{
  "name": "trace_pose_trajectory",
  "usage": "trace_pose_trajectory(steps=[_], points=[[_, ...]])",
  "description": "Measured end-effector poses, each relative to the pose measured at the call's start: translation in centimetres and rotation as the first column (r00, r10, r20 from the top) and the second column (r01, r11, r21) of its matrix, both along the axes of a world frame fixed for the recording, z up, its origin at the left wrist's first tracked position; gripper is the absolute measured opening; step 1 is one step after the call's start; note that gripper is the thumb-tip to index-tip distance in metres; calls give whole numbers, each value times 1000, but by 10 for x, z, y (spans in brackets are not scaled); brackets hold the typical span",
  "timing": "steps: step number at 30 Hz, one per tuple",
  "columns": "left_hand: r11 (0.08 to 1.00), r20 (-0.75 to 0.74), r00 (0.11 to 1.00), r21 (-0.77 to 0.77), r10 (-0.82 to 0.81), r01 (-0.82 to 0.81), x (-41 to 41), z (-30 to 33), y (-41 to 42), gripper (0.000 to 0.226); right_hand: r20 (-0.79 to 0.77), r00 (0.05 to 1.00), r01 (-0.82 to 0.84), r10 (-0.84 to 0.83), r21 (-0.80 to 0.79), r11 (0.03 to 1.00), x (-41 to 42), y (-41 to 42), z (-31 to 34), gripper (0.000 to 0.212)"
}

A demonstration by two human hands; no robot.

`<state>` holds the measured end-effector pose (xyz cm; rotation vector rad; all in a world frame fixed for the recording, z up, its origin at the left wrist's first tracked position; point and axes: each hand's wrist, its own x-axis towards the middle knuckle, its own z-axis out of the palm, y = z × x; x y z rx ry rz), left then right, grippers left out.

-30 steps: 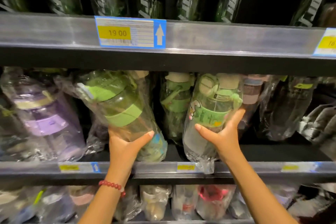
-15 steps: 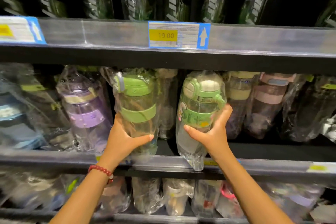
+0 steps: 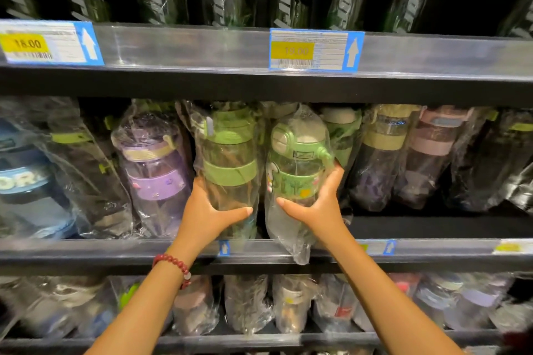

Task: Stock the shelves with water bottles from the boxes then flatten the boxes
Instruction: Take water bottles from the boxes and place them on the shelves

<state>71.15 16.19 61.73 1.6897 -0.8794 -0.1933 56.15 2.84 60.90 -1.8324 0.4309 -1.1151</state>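
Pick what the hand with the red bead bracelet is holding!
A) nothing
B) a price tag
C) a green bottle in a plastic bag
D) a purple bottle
C: the left hand, the one with the bracelet, grips the green bottle wrapped in a clear plastic bag.

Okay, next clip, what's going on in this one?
A person is stocking a store shelf with bagged water bottles. The left hand grips a green-banded bottle and the right hand grips a green bottle with cartoon stickers, both standing upright side by side at the front of the middle shelf.
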Motion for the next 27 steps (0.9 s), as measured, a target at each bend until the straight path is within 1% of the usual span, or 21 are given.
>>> trace_pose_trajectory(steps=[3, 6, 8, 11, 14, 17, 19, 21, 24, 27], points=[[1000, -38, 999, -4, 2, -2, 2, -4, 1, 91, -27, 1000, -3, 4, 57, 998, -3, -4, -4, 93], [1000, -39, 999, 3, 0, 0, 0, -6, 2, 90, -40, 999, 3, 1, 97, 995, -4, -6, -5, 100], [1000, -52, 999, 4, -5, 5, -1, -5, 2, 89, -48, 999, 5, 0, 104, 995, -3, -7, -4, 97], [1000, -67, 998, 13, -10, 11, 0, -4, 2, 90, -44, 999, 8, -4, 95, 995, 0, -10, 0, 104], [1000, -67, 998, 13, -8, 9, -1, -4, 2, 93, -48, 999, -7, 11, 82, 997, 3, -13, 3, 104], [1000, -71, 997, 12, 1, 0, -1, -4, 2, 90, -55, 998, -26, 31, 88, 996, 3, -14, -4, 107], [1000, -70, 998, 9, 4, -3, -3, -4, 2, 89, -54, 998, -24, 30, 98, 995, 3, -14, -8, 104], [1000, -70, 998, 7, 4, -4, -3, -4, 2, 86, -57, 998, -16, 22, 103, 995, 2, -14, -9, 94], [1000, -76, 997, 21, 3, -2, -3, -4, 3, 79, -77, 997, 21, -16, 56, 998, 1, -11, -6, 86], [1000, -79, 997, 24, 8, -7, -3, -4, 3, 79, -40, 993, 109, -110, -11, 994, 1, -5, -6, 81]])
